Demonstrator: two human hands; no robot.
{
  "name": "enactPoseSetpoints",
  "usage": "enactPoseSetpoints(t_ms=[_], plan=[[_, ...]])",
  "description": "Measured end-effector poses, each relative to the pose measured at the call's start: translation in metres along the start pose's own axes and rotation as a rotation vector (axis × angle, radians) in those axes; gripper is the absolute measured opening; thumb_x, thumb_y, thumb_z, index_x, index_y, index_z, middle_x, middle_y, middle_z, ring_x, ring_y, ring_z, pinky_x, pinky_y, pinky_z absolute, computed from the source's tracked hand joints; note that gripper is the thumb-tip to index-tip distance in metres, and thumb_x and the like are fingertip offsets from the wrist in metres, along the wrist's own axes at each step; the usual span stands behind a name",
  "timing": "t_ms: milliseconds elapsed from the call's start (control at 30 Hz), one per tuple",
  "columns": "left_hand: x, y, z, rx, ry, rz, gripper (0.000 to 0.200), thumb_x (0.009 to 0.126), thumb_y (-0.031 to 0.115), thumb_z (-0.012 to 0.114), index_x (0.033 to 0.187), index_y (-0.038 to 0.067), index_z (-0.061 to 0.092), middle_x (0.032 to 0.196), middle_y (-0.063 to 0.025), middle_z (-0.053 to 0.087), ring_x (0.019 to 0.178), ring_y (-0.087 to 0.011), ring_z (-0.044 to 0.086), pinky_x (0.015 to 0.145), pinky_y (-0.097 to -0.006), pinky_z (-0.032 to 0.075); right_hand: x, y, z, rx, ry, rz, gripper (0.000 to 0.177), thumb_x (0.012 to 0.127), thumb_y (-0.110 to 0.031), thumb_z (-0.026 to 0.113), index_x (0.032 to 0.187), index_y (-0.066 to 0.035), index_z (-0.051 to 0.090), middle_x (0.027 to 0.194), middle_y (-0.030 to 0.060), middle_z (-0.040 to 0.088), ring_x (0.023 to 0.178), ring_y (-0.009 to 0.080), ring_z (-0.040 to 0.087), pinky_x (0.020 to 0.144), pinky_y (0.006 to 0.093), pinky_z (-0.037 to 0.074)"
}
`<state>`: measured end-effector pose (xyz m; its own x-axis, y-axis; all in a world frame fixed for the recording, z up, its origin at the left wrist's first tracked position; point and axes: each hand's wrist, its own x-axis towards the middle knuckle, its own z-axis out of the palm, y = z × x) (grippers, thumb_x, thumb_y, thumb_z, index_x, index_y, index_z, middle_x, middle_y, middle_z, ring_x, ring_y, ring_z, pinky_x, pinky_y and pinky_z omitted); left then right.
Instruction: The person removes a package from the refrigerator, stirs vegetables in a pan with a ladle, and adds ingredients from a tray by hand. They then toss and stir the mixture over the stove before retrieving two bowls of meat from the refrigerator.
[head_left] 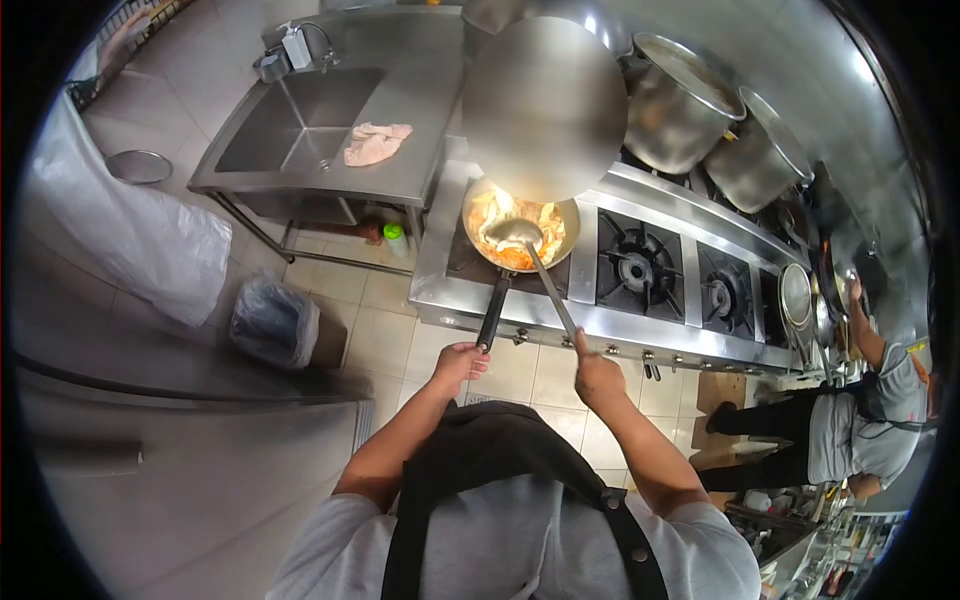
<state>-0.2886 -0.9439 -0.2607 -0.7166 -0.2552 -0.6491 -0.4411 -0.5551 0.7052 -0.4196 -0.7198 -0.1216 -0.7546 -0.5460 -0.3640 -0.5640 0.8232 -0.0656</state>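
Note:
A pan (573,238) with a long black handle sits on the left part of the stove, holding light pieces of food in an orange-brown sauce. At the end of that handle, my left hand (460,368) has its fingers curled against the tip. My right hand (600,382) is wrapped around the long handle of a metal ladle (515,231). The ladle's bowl rests in the food inside the pan.
Two large pots (680,110) stand behind the burners (633,268). To the left are a steel sink (300,130), a pink cloth (377,144) and a lined bin (275,325). Another person (840,435) works at the right. A blurred round patch hides the area behind the pan.

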Motion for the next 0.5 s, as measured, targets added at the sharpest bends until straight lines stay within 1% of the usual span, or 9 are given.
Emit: enactPoseSetpoints(t_ms=[67, 100, 133, 200, 267, 300, 400, 467, 500], plan=[[0.000, 0.002, 0.004, 0.026, 0.010, 0.013, 0.019, 0.087, 0.020, 0.058, 0.100, 0.007, 0.058, 0.089, -0.0080, 0.067, 0.069, -0.0141, 0.062, 0.058, -0.0272, 0.049, 0.025, 0.007, 0.012, 0.062, 0.078, -0.011, 0.060, 0.083, -0.009, 0.043, 0.141, -0.010, 0.027, 0.083, 0.0248, 0.063, 0.074, 0.0417, 0.062, 0.070, 0.0501, 0.049], [0.001, 0.000, 0.004, 0.024, 0.014, 0.000, 0.019, 0.087, 0.020, 0.058, 0.101, 0.006, 0.058, 0.089, -0.0081, 0.067, 0.069, -0.0139, 0.062, 0.058, -0.0272, 0.049, 0.028, 0.011, 0.001, 0.055, 0.095, -0.021, 0.059, 0.083, -0.010, 0.043, 0.140, -0.008, 0.028, 0.082, 0.0252, 0.063, 0.073, 0.0422, 0.062, 0.070, 0.0504, 0.049], [0.000, -0.001, 0.004, 0.024, 0.015, -0.002, 0.019, 0.087, 0.020, 0.058, 0.101, 0.006, 0.058, 0.089, -0.0081, 0.067, 0.069, -0.0139, 0.062, 0.058, -0.0272, 0.049, 0.025, 0.015, -0.011, 0.049, 0.110, -0.033, 0.057, 0.084, -0.011, 0.044, 0.139, -0.007, 0.030, 0.081, 0.0256, 0.063, 0.071, 0.0427, 0.061, 0.070, 0.0506, 0.048], [0.001, 0.000, 0.003, 0.008, 0.018, 0.006, 0.019, 0.087, 0.018, 0.057, 0.101, 0.006, 0.058, 0.088, -0.0082, 0.067, 0.068, -0.0141, 0.062, 0.058, -0.0277, 0.049, 0.005, 0.020, -0.031, 0.131, 0.125, -0.046, 0.058, 0.083, -0.012, 0.047, 0.138, -0.006, 0.031, 0.081, 0.0274, 0.062, 0.072, 0.0436, 0.060, 0.069, 0.0505, 0.048], [0.002, 0.001, 0.004, 0.001, 0.027, 0.001, 0.019, 0.087, 0.018, 0.056, 0.102, 0.006, 0.057, 0.089, -0.0084, 0.067, 0.068, -0.0146, 0.062, 0.058, -0.0281, 0.049, -0.016, 0.024, -0.045, 0.157, 0.104, -0.060, 0.059, 0.083, -0.011, 0.046, 0.139, -0.007, 0.029, 0.083, 0.0274, 0.062, 0.078, 0.0421, 0.061, 0.073, 0.0488, 0.048], [0.001, 0.000, 0.005, -0.001, 0.037, -0.012, 0.019, 0.087, 0.017, 0.055, 0.103, 0.005, 0.057, 0.089, -0.0087, 0.067, 0.069, -0.0150, 0.062, 0.059, -0.0285, 0.050, -0.023, 0.025, -0.046, 0.220, 0.103, -0.090, 0.061, 0.081, -0.010, 0.048, 0.139, -0.006, 0.029, 0.082, 0.0293, 0.061, 0.078, 0.0429, 0.061, 0.073, 0.0495, 0.048], [0.000, -0.003, 0.005, -0.025, 0.034, 0.017, 0.020, 0.087, 0.017, 0.055, 0.104, 0.005, 0.056, 0.091, -0.0091, 0.066, 0.071, -0.0163, 0.062, 0.060, -0.0299, 0.050, -0.011, 0.027, -0.017, 0.217, 0.041, -0.096, 0.060, 0.081, -0.010, 0.049, 0.138, -0.006, 0.031, 0.083, 0.0301, 0.061, 0.079, 0.0428, 0.061, 0.073, 0.0493, 0.048], [0.001, -0.003, 0.004, -0.010, 0.031, 0.008, 0.021, 0.087, 0.017, 0.055, 0.105, 0.005, 0.056, 0.092, -0.0093, 0.066, 0.071, -0.0168, 0.062, 0.061, -0.0305, 0.050, 0.000, 0.026, -0.006, 0.201, 0.054, -0.070, 0.060, 0.081, -0.011, 0.051, 0.138, -0.006, 0.032, 0.084, 0.0287, 0.062, 0.079, 0.0426, 0.061, 0.073, 0.0488, 0.048], [0.002, -0.002, 0.003, 0.003, 0.028, 0.002, 0.022, 0.087, 0.018, 0.055, 0.105, 0.005, 0.055, 0.093, -0.0096, 0.066, 0.072, -0.0172, 0.062, 0.061, -0.0310, 0.050, 0.000, 0.023, -0.011, 0.261, 0.077, -0.078, 0.060, 0.081, -0.010, 0.052, 0.137, -0.006, 0.033, 0.084, 0.0282, 0.062, 0.079, 0.0423, 0.061, 0.073, 0.0476, 0.048]])
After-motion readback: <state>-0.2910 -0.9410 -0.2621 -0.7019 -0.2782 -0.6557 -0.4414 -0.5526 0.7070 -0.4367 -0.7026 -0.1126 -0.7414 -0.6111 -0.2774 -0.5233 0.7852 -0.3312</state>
